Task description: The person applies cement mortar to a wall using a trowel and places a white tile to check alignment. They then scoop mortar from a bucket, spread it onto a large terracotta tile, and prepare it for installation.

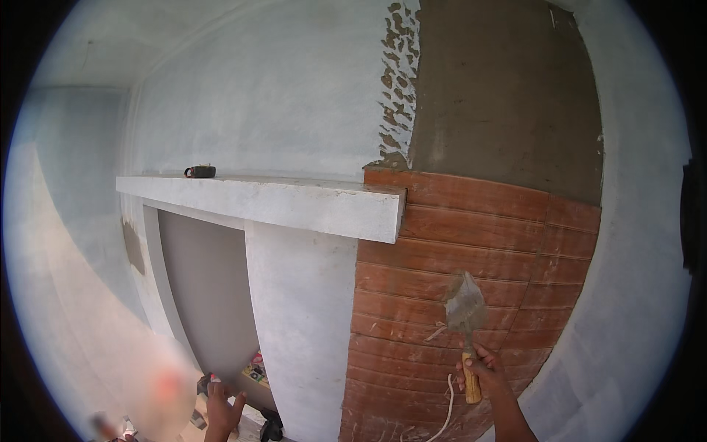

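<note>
My right hand [486, 368] grips the yellowish wooden handle of a trowel [465, 303], held blade up in front of the tiled wall. Grey mortar smears the pointed metal blade. Behind it, reddish-brown wood-look tiles [479, 221] cover the lower wall in rows. At the lower left, my left hand [223, 411] is raised with thumb and fingers apart, and no tool shows in it. A small red-and-white thing [214, 378] appears at its fingertips; whether it touches them I cannot tell.
Grey cement plaster [508, 96] lies above the tiles, beside a chipped strip [398, 81]. A white ledge [258, 199] juts out over a doorway [206, 287], carrying a dark tape measure [200, 172]. A pale cord [448, 405] hangs by the tiles. The lower left is blurred.
</note>
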Motion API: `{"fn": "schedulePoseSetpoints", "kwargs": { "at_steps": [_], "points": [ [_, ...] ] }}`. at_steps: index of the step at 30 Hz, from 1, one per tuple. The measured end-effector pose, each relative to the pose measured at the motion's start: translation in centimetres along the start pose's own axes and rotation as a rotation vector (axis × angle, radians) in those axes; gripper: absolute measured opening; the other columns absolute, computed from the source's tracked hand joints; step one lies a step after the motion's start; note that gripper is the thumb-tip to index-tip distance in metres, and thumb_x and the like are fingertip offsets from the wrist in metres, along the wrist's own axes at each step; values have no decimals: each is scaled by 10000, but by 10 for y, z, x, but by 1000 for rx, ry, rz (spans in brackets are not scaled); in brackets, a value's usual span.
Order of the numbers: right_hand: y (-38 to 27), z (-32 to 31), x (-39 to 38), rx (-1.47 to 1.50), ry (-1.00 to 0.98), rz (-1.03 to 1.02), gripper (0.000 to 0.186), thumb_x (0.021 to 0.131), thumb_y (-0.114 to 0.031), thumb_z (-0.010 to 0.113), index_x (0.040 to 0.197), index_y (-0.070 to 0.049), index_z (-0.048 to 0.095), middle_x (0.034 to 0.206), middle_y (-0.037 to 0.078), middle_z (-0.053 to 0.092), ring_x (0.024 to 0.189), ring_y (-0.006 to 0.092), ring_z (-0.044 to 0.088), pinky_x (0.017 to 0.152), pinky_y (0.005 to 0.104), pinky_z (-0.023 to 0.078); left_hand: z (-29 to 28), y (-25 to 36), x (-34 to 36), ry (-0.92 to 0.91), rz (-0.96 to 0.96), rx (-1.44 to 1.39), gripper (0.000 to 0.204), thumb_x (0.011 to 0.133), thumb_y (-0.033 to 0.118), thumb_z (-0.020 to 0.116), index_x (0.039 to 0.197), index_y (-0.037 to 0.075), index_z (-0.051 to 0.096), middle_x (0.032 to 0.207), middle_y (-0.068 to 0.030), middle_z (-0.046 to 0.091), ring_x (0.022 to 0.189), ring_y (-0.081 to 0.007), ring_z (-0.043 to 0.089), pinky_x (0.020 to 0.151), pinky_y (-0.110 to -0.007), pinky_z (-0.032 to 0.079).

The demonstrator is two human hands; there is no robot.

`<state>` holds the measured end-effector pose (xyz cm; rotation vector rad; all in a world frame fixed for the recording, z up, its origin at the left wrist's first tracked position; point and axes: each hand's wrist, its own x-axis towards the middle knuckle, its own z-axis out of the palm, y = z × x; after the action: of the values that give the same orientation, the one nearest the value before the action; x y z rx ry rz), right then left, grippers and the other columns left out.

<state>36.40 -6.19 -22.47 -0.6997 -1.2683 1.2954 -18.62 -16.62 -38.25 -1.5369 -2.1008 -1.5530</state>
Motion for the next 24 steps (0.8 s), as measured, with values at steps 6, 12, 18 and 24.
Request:
{"fn": "schedulePoseSetpoints", "kwargs": {
  "at_steps": [6,12,18,24],
  "points": [
    [-97,74,174,-1279,286,-870,473,994,-121,586,1428,13,457,1137,174,577,944,291,639,757,400,566,-21,267,151,224,816,48,553,758,260,848,1160,18,557,1191,-188,539,1034,-351,584,853,-465,506],
    [-139,92,276,-1784,372,-899,501,924,-66,561,1413,-32,455,1208,211,539,1046,372,631,828,460,582,15,385,202,266,1110,264,854,739,391,840,1397,23,438,1471,-235,399,1394,-379,391,1190,-536,268],
    [-130,103,277,-1742,231,-878,489,929,-48,482,1415,-7,444,1292,251,479,1141,380,592,844,484,576,36,385,231,271,972,403,1045,727,461,836,1514,15,314,1539,-224,346,1484,-358,279,1247,-552,114],
    [-158,99,253,-1835,14,-778,519,898,20,511,1413,31,447,1313,239,515,1083,405,624,910,487,548,38,383,251,278,959,503,1077,655,464,892,1477,32,347,1462,-173,442,1444,-311,352,1251,-562,105]
  ]
}}
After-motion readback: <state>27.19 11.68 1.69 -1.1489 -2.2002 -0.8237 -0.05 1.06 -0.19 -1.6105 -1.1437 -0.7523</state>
